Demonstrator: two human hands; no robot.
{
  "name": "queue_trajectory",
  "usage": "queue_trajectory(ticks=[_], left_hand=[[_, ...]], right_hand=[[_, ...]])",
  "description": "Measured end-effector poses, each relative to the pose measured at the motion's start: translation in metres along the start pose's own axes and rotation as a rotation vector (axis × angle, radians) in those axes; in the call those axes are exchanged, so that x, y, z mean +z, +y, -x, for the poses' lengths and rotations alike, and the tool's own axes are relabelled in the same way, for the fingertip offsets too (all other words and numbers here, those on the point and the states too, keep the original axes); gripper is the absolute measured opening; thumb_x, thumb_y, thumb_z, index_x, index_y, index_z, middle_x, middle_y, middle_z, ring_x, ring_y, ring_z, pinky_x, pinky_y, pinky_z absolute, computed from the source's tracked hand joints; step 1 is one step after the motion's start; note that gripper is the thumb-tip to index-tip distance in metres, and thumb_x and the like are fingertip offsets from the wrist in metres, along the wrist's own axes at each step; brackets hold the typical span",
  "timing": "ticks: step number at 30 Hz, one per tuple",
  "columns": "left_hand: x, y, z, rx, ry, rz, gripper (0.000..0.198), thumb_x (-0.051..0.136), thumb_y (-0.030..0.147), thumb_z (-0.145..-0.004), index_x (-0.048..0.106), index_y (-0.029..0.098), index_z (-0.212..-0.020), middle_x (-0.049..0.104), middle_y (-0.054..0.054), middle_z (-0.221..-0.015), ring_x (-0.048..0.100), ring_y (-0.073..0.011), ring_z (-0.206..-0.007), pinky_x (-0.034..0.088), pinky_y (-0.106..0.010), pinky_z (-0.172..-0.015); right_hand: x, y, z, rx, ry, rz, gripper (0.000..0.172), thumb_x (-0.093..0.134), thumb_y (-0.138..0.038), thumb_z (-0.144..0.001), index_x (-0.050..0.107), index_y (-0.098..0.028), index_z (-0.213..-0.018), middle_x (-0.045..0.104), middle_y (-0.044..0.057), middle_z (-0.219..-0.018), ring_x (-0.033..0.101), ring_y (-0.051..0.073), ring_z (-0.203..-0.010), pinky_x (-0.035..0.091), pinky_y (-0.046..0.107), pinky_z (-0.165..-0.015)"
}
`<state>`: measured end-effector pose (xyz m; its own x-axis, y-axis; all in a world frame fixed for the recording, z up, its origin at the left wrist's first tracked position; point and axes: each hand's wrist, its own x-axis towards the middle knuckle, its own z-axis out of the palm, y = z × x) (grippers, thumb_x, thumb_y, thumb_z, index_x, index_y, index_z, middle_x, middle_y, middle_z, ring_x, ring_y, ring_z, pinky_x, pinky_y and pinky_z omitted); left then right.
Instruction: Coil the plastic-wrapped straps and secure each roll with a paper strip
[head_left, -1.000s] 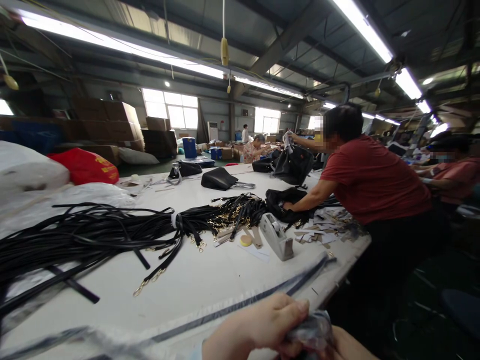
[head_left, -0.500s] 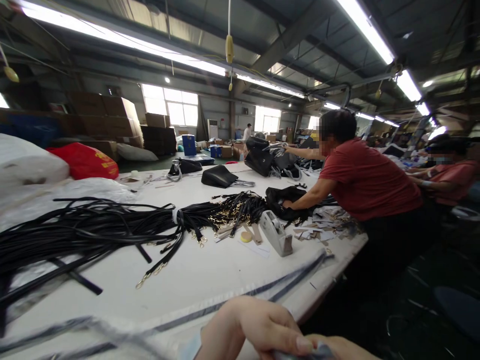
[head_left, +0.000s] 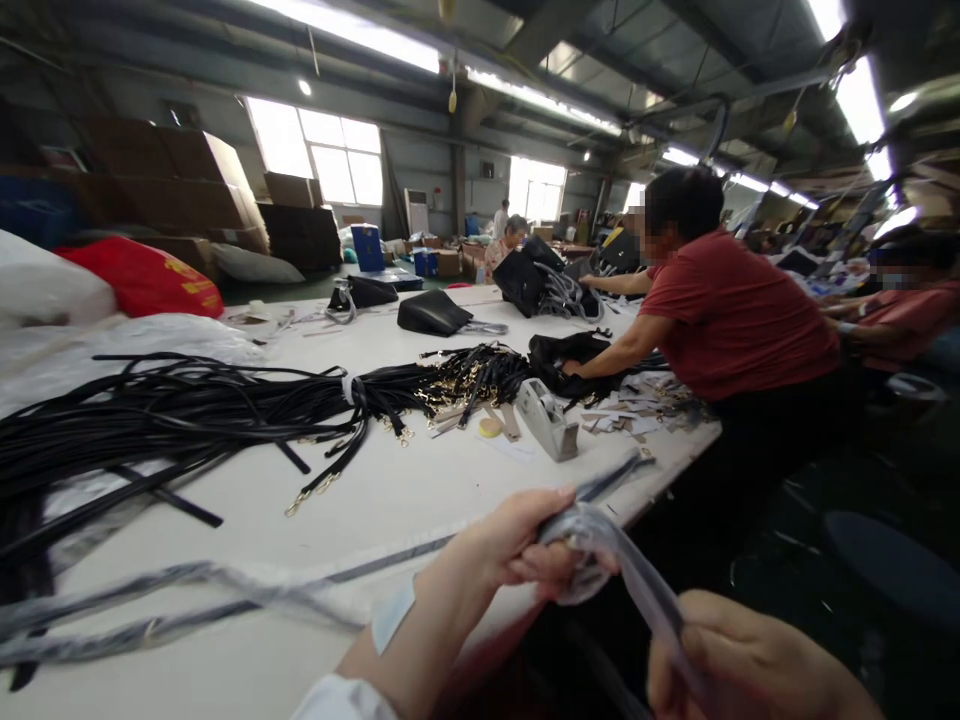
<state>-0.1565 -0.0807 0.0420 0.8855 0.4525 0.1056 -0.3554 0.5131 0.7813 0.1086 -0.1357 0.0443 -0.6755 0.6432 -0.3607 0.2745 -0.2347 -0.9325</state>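
Note:
A dark strap in clear plastic wrap is coiled into a loop at my left hand, which is closed around it just off the table's front edge. Lower right, my right hand grips the same strap farther along, its fingers folded over the plastic. Between the two hands the strap runs in a short curve. Behind my left wrist, another plastic-wrapped strap lies along the front of the white table. A pale patch sticks to my left forearm.
A large bundle of black straps with gold clasps covers the left side. A tape dispenser and a yellow tape roll stand mid-table. Black bags lie behind. A co-worker in a red shirt leans over a black bag at right.
My hands have come up and apart, bringing the coiled strap into view between them. The camera view has tilted down a little. The co-worker still reaches into the black bag.

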Motion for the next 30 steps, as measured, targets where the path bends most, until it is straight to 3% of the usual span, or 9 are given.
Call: queue_trajectory(ticks=[2,7,10,14,17,20,23,26,30], left_hand=[[0.000,0.002,-0.005,0.059,0.055,0.104,0.066,0.027,0.052,-0.098,0.069,0.002,-0.098,0.025,0.011,-0.035,0.013,-0.0058,-0.024,0.033,-0.021,-0.034],[-0.001,0.013,-0.007,0.202,0.223,0.223,0.068,0.015,0.044,-0.102,0.069,0.003,-0.097,0.028,0.009,-0.038,0.013,-0.0050,-0.026,0.035,-0.020,-0.040],[0.000,0.015,-0.010,0.294,0.289,0.260,0.063,0.019,0.043,-0.102,0.067,0.002,-0.102,0.031,0.010,-0.043,0.015,-0.0037,-0.028,0.037,-0.020,-0.044],[0.000,0.003,-0.022,0.504,0.454,0.140,0.047,0.035,0.045,-0.099,0.059,0.007,-0.111,0.043,0.007,-0.060,0.031,-0.0038,-0.039,0.046,-0.025,-0.064],[-0.001,-0.010,-0.027,0.686,0.685,-0.307,0.044,0.045,0.052,-0.094,0.054,0.013,-0.111,0.052,0.001,-0.072,0.047,-0.0111,-0.057,0.046,-0.034,-0.079],[-0.001,-0.019,-0.025,0.595,0.716,-0.938,0.037,0.050,0.051,-0.091,0.055,0.015,-0.097,0.054,-0.005,-0.076,0.049,-0.0186,-0.071,0.041,-0.035,-0.079],[0.004,-0.023,-0.023,0.396,0.550,-1.399,0.032,0.051,0.049,-0.090,0.055,0.018,-0.085,0.048,-0.003,-0.069,0.041,-0.0175,-0.061,0.034,-0.031,-0.065],[0.008,-0.020,-0.025,0.250,0.507,-1.570,0.038,0.042,0.051,-0.094,0.056,0.020,-0.080,0.044,0.000,-0.061,0.035,-0.0148,-0.051,0.027,-0.028,-0.056],[0.004,-0.012,-0.025,0.083,0.484,-1.610,0.050,0.030,0.052,-0.098,0.061,0.019,-0.078,0.050,-0.001,-0.057,0.038,-0.0132,-0.047,0.024,-0.026,-0.050]], right_hand=[[0.000,-0.007,-0.015,-0.098,-0.043,0.012,0.062,0.046,-0.067,-0.089,0.076,-0.013,-0.091,0.072,0.014,-0.085,0.064,0.021,-0.072,0.049,0.030,-0.067],[-0.019,0.001,-0.049,-0.282,0.536,-0.022,0.041,0.060,-0.053,-0.087,0.070,-0.016,-0.102,0.065,0.005,-0.079,0.057,0.017,-0.073,0.048,0.027,-0.068],[-0.019,0.009,-0.059,-0.281,0.611,0.067,0.053,0.067,-0.049,-0.083,0.059,-0.018,-0.125,0.066,0.005,-0.091,0.059,0.017,-0.076,0.048,0.024,-0.064],[0.012,0.009,-0.070,-0.012,0.278,0.320,0.044,0.053,-0.048,-0.091,0.062,-0.017,-0.121,0.062,0.000,-0.068,0.050,0.011,-0.048,0.039,0.019,-0.042],[0.034,0.000,-0.065,0.020,-0.062,0.257,0.037,0.049,-0.045,-0.094,0.070,-0.016,-0.103,0.063,0.000,-0.064,0.050,0.009,-0.046,0.039,0.018,-0.045],[0.025,-0.013,-0.045,-0.072,-0.013,0.093,0.042,0.054,-0.052,-0.090,0.070,-0.014,-0.098,0.060,0.000,-0.059,0.047,0.008,-0.044,0.037,0.018,-0.045],[-0.008,-0.027,-0.032,-0.186,0.284,0.186,0.048,0.051,-0.059,-0.089,0.070,-0.015,-0.085,0.058,0.001,-0.055,0.044,0.009,-0.041,0.033,0.020,-0.040],[-0.034,-0.035,-0.034,-0.293,0.574,0.479,0.036,0.057,-0.052,-0.088,0.071,-0.019,-0.082,0.069,0.006,-0.074,0.062,0.019,-0.067,0.050,0.026,-0.060],[-0.033,-0.031,-0.039,-0.366,0.479,0.493,0.036,0.050,-0.045,-0.093,0.068,-0.019,-0.110,0.070,0.011,-0.109,0.063,0.028,-0.105,0.051,0.037,-0.091]])
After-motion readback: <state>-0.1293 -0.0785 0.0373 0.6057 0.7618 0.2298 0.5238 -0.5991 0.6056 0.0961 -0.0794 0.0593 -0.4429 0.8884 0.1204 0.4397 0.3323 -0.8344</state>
